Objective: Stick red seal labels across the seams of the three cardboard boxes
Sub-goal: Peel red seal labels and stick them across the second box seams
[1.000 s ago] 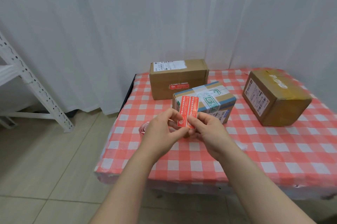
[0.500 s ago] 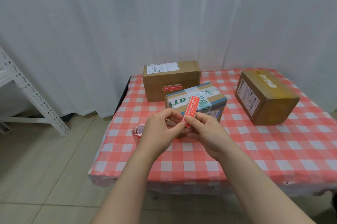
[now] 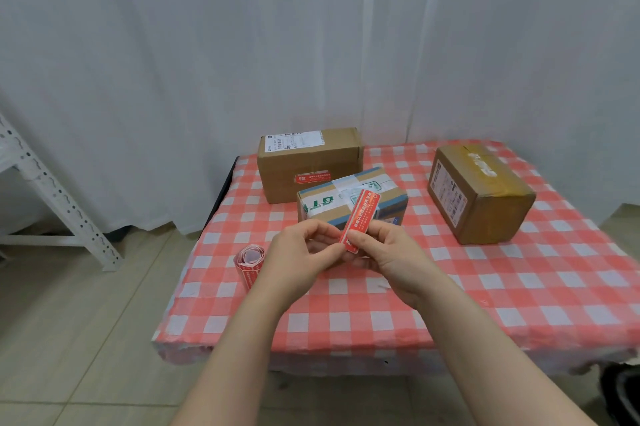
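Note:
Three cardboard boxes stand on a red-and-white checked table [image 3: 450,304]. The back left box [image 3: 308,162] carries a red seal label on its front face. The middle box [image 3: 349,198], taped in white, green and blue, sits just behind my hands. The right box [image 3: 479,193] has yellowish tape on top. My left hand [image 3: 298,252] and my right hand [image 3: 388,252] meet above the table and both pinch the lower end of one red seal label [image 3: 362,217], which stands tilted up in front of the middle box.
A curled roll of red labels [image 3: 250,261] lies on the table left of my left hand. White curtains hang behind the table. A white perforated metal rack [image 3: 59,197] stands on the tiled floor at the left.
The label has turned from facing me to edge-on and tilted right. The view has drifted, so the roll of labels shows more fully. Both hands stay together on the label.

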